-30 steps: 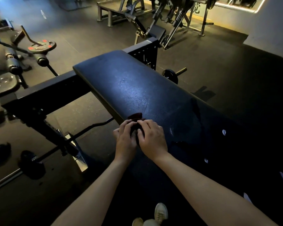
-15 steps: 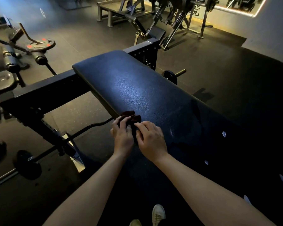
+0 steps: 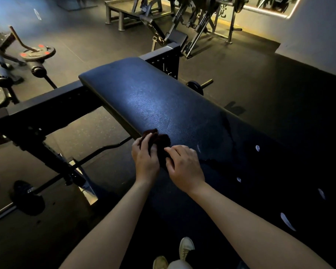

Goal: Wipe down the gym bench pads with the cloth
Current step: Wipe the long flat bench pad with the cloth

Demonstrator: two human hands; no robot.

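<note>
A long black bench pad (image 3: 159,105) runs from the upper middle toward the lower right. A small dark cloth (image 3: 159,141) lies bunched on the pad near its left edge. My left hand (image 3: 145,160) pinches the cloth's left part between thumb and fingers at the pad's edge. My right hand (image 3: 184,167) holds the cloth's right part with curled fingers, resting on the pad. Much of the cloth is hidden under both hands.
A black steel frame beam (image 3: 43,107) crosses left of the pad. A curl bar (image 3: 97,154) with a weight plate (image 3: 27,197) lies on the floor below. A plate (image 3: 38,52) and other machines (image 3: 198,20) stand farther back. My shoes (image 3: 185,248) are at the bottom.
Both hands have spread slightly apart and more of the cloth shows between and ahead of them; the cloth has shifted a little up the pad.
</note>
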